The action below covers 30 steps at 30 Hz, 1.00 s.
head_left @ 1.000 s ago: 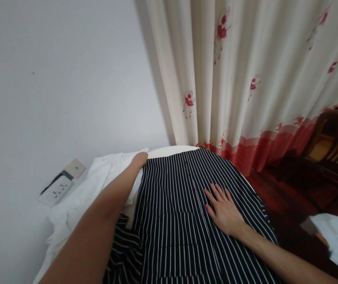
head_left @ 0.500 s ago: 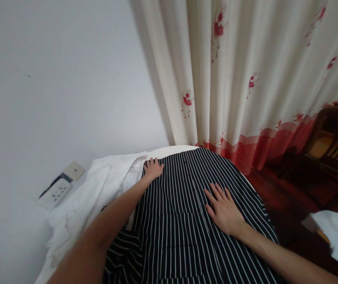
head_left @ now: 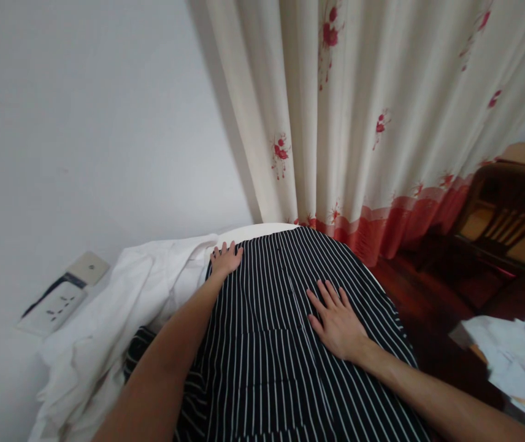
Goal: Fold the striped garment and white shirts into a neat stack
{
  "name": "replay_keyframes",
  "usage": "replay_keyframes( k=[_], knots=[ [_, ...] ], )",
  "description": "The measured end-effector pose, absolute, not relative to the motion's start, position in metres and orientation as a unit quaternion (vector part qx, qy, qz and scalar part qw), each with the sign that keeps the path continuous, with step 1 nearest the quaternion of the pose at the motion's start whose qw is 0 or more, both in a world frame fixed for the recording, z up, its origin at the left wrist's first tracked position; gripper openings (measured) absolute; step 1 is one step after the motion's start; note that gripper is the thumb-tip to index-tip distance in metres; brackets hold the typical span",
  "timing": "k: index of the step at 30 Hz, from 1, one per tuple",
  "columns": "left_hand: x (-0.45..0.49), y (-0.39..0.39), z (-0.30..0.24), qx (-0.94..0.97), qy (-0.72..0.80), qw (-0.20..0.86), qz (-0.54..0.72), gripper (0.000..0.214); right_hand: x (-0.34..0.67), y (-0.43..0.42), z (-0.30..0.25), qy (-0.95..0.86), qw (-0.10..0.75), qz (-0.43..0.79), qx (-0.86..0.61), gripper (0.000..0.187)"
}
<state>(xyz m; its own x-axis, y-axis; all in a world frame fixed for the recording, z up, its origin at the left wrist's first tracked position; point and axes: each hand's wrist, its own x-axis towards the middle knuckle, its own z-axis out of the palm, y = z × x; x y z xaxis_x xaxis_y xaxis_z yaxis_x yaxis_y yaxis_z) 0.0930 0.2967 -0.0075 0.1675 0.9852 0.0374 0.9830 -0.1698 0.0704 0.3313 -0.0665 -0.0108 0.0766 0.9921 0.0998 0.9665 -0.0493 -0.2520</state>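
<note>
A black garment with thin white stripes (head_left: 272, 368) lies spread over a white rounded surface (head_left: 253, 231). My left hand (head_left: 226, 259) rests flat at the garment's far left corner, fingers spread, next to a white cloth (head_left: 119, 307). My right hand (head_left: 333, 319) lies flat and open on the middle of the striped fabric, palm down. Neither hand holds anything.
A cream curtain with red flowers and a red hem (head_left: 364, 123) hangs just behind. A white wall (head_left: 83, 135) with a socket plate (head_left: 53, 304) is on the left. A dark wooden chair (head_left: 506, 227) and white papers (head_left: 515, 350) are on the right, above a red-brown floor.
My left hand went from gripping the garment's far corner to lying flat with fingers spread. My right hand stayed in place. The view shifted slightly to the right.
</note>
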Motion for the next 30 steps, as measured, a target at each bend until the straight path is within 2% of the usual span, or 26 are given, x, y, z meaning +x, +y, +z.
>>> replay_keyframes(
  k=[12, 16, 24, 30],
  knots=[
    [0.095, 0.279, 0.032, 0.802, 0.594, -0.001, 0.063, 0.064, 0.333, -0.058, -0.011, -0.681, 0.127, 0.045, -0.720, 0.063],
    [0.090, 0.219, 0.036, 0.834, 0.548, -0.002, 0.059, 0.060, 0.334, -0.057, -0.015, -0.681, 0.121, 0.039, -0.721, 0.064],
    [0.062, 0.034, 0.010, 0.888, 0.453, 0.077, 0.013, 0.057, 0.335, -0.059, -0.016, -0.678, 0.116, 0.034, -0.725, 0.063],
    [0.053, 0.001, -0.002, 0.887, 0.459, 0.034, 0.048, 0.061, 0.334, -0.062, -0.012, -0.678, 0.113, 0.034, -0.725, 0.063]
  ],
)
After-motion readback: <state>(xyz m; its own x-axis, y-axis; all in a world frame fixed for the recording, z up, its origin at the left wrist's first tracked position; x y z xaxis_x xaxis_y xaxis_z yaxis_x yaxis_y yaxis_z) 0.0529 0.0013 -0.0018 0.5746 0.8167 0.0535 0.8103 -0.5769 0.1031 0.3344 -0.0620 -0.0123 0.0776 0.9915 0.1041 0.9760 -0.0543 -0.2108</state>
